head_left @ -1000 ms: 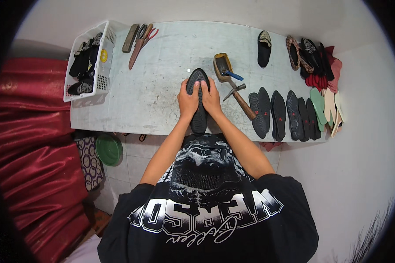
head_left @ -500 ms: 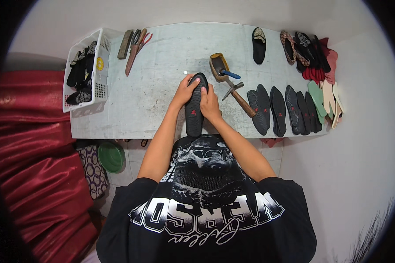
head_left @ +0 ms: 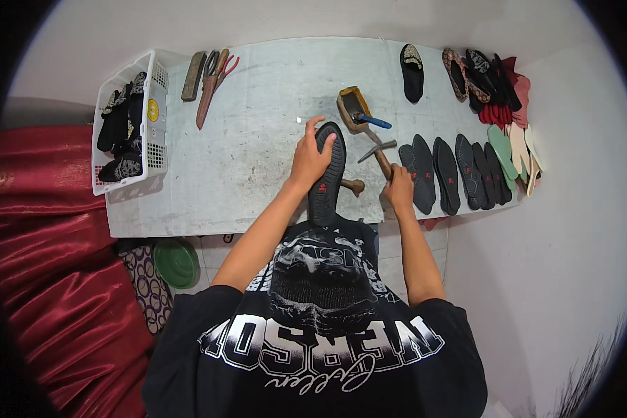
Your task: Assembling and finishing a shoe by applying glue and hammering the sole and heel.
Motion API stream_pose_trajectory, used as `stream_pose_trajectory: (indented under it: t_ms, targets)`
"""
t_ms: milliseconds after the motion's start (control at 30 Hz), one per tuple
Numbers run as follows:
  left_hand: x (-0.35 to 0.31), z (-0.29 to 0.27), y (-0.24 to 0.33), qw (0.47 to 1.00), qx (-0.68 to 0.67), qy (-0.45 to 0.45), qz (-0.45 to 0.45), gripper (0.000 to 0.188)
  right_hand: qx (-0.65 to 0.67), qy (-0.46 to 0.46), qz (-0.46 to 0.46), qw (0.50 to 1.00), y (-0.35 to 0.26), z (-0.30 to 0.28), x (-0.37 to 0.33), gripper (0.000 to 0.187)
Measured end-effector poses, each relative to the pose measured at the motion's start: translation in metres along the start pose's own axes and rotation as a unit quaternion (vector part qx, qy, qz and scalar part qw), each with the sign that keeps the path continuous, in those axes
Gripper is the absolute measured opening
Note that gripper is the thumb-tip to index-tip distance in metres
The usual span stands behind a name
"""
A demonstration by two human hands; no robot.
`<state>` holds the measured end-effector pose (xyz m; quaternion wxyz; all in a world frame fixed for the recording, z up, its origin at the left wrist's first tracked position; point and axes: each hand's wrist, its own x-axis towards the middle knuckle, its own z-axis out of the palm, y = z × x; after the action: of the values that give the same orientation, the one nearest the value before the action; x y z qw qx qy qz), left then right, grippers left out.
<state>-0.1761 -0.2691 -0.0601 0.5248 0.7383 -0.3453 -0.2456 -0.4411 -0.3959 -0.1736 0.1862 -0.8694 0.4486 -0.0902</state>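
My left hand [head_left: 311, 159] grips a black shoe sole [head_left: 323, 202] near its toe end, thumb on the ridged underside, which faces up. Whether an upper is attached beneath it is hidden. Behind the sole, a brown knobbed piece [head_left: 354, 186] sticks out to the right. My right hand [head_left: 399, 187] is closed round the wooden handle of a hammer [head_left: 383, 161], whose metal head points away from me. Just beyond the hammer head sits a yellow-brown tub [head_left: 345, 99] with a blue-handled brush [head_left: 375, 121] lying across its edge.
Several black soles [head_left: 446, 174] lie to the right, beside green and cream insoles [head_left: 498, 150]. Finished-looking shoes [head_left: 412, 73] stand at the far right. A white basket of shoes [head_left: 153, 129] is at the left, near a knife [head_left: 207, 101] and red-handled pliers [head_left: 228, 67].
My right hand has let go of the sole and moved right to take the hammer's handle. My left hand keeps its hold on the sole.
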Motion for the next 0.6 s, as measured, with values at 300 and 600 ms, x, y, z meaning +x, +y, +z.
stream_pose_trajectory:
  t_ms: [300,600]
  targets:
    - [-0.028,-0.003,0.022,0.974,0.216,0.003,0.069,0.064,0.057,-0.093,0.249,0.962,-0.021,-0.004,-0.023,0.046]
    - [-0.049,0.022,0.014,0.925,0.338,0.079,0.152,0.085,0.473,-0.097,0.289,0.826,-0.123,-0.101,-0.052,0.022]
